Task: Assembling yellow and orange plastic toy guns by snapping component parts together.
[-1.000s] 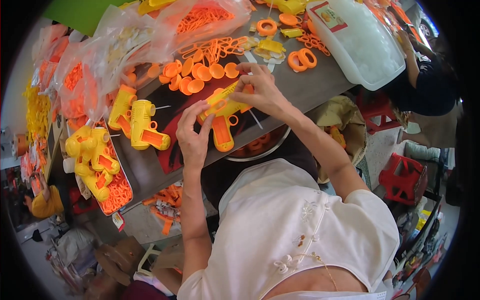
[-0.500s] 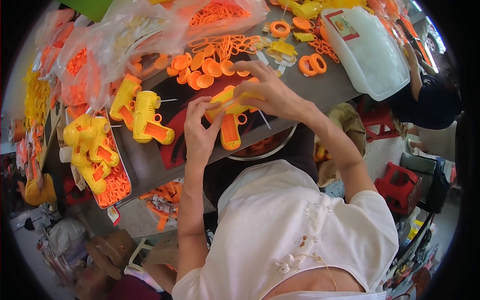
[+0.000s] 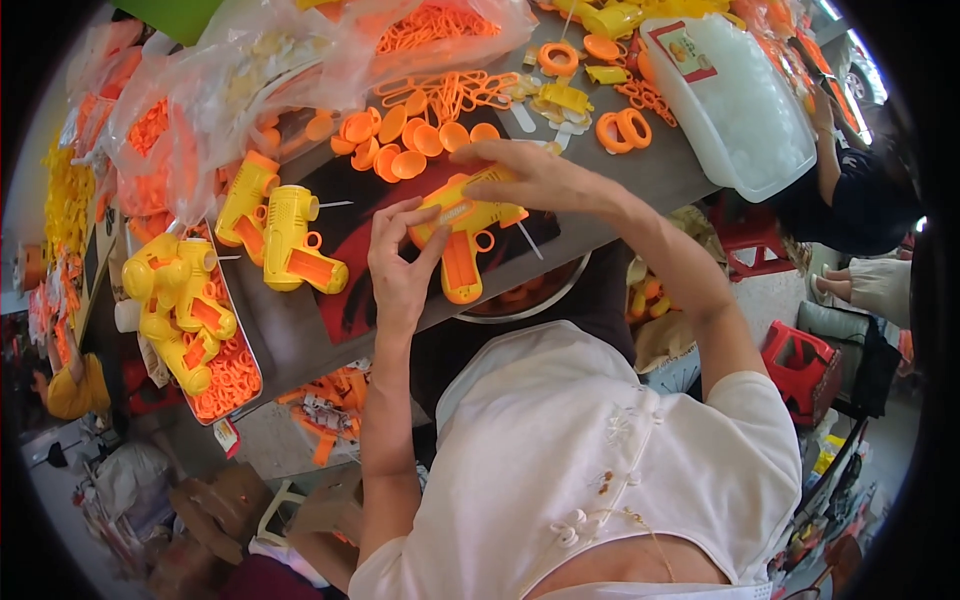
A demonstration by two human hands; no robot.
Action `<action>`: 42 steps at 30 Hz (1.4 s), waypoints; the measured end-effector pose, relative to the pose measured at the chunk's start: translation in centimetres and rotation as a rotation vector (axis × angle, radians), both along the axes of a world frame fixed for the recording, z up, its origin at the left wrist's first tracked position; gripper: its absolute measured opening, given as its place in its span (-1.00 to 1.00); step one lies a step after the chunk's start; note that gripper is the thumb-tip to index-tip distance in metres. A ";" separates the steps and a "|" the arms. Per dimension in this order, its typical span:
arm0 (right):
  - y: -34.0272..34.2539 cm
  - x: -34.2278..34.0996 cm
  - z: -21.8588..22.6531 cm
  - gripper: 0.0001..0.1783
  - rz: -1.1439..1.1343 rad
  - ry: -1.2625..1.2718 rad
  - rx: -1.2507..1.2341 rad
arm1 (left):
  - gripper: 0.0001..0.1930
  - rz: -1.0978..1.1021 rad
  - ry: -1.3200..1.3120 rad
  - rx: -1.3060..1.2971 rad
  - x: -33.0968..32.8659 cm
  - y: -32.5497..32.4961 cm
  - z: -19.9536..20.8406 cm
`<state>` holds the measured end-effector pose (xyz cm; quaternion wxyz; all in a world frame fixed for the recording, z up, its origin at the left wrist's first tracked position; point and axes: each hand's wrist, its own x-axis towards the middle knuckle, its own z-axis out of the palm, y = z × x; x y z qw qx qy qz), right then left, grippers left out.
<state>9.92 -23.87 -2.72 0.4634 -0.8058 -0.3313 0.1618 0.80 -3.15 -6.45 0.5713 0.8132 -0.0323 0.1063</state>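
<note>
1. The yellow toy gun (image 3: 461,268) is above the near edge of the bench (image 3: 640,185), its orange-filled handle toward the person.
2. Left hand (image 3: 398,262) — at the toy gun's left end, thumb and fingers closed around it.
3. Right hand (image 3: 540,178) — laid across the toy gun's top, fingers stretched out; I cannot tell whether they grip.
4. Just beyond the toy gun lie orange cups (image 3: 408,165).
5. Left of it lie two more yellow guns (image 3: 290,235), then a tray (image 3: 261,380) farther left.
6. Well to its right sits a white tub (image 3: 748,125).
</note>
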 end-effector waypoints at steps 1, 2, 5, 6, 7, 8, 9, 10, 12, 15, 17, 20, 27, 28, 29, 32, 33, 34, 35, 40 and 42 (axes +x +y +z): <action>0.1 0.4 0.2 -0.50 0.022 0.086 -0.087 | -0.75 -0.004 0.003 -0.001 -0.1 0.0 0.2; 0.5 0.7 0.7 -0.39 0.037 0.167 -0.179 | -0.75 0.002 0.036 -0.052 -0.3 -0.1 0.4; 0.7 1.6 -0.3 -0.40 0.069 0.170 -0.162 | -0.75 -0.002 0.073 -0.121 -0.2 -0.3 0.5; 0.9 1.6 -0.3 -0.40 0.071 0.177 -0.163 | -0.76 -0.003 0.087 -0.136 -0.4 -0.4 0.4; 1.2 1.7 -0.2 -0.41 0.059 0.184 -0.196 | -0.76 -0.002 0.093 -0.137 -0.4 -0.4 0.5; 1.3 1.6 -0.1 -0.41 0.045 0.190 -0.229 | -0.76 -0.003 0.097 -0.117 -0.3 -0.4 0.6; 1.2 1.5 -0.2 -0.41 0.041 0.187 -0.228 | -0.76 -0.008 0.092 -0.095 0.0 -0.4 0.8; 1.2 1.2 -0.5 -0.42 0.038 0.118 -0.207 | -0.76 -0.013 0.087 -0.095 -0.1 -0.4 0.8; 0.9 1.0 -1.0 -0.40 0.108 0.022 -0.212 | -0.77 0.005 0.071 -0.074 -0.6 -0.6 0.7; 0.6 -0.6 -0.3 -0.34 0.170 -0.331 -0.342 | -0.76 -0.026 0.108 -0.130 -0.7 -0.2 1.1; 0.3 -0.6 0.1 -0.28 0.166 -0.260 -0.358 | -0.58 -0.051 0.119 -0.427 -1.3 1.8 -0.6; 0.3 -2.8 -1.9 -0.22 0.062 0.321 0.350 | -0.42 -0.169 -0.068 -0.679 -2.5 -0.3 0.4; -0.5 4.4 -3.4 -0.72 -0.376 -0.247 0.048 | -0.26 -0.136 0.053 -0.280 -2.0 1.6 2.4; -1.7 5.8 -4.4 -0.75 -0.520 -0.639 -0.193 | -0.27 -0.119 0.005 -0.020 -1.6 1.3 3.2; -1.7 6.7 -4.9 -0.75 -0.521 -0.642 -0.189 | -0.27 -0.089 -0.043 0.242 -1.1 1.1 3.8; -1.4 8.8 -6.7 -0.84 -0.419 -0.861 -0.499 | -0.31 -0.076 -0.089 0.813 -0.3 0.6 3.5; -1.3 9.2 -6.7 -0.84 -0.410 -0.859 -0.493 | -0.31 -0.068 -0.082 0.817 -0.2 0.5 3.2; -1.4 9.6 -6.8 -0.85 -0.400 -0.917 -0.534 | -0.31 -0.083 -0.085 0.800 0.0 0.4 3.0; -1.5 9.7 -7.0 -0.86 -0.390 -0.975 -0.575 | -0.31 -0.099 -0.088 0.784 0.3 0.3 2.8; 0.3 4.9 -1.9 -0.88 -0.347 -0.416 0.041 | -0.66 -0.078 0.050 0.264 1.4 2.4 2.1; 1.7 1.6 0.2 -0.90 -0.096 -0.232 0.137 | -0.66 -0.085 0.113 0.238 1.5 3.3 1.8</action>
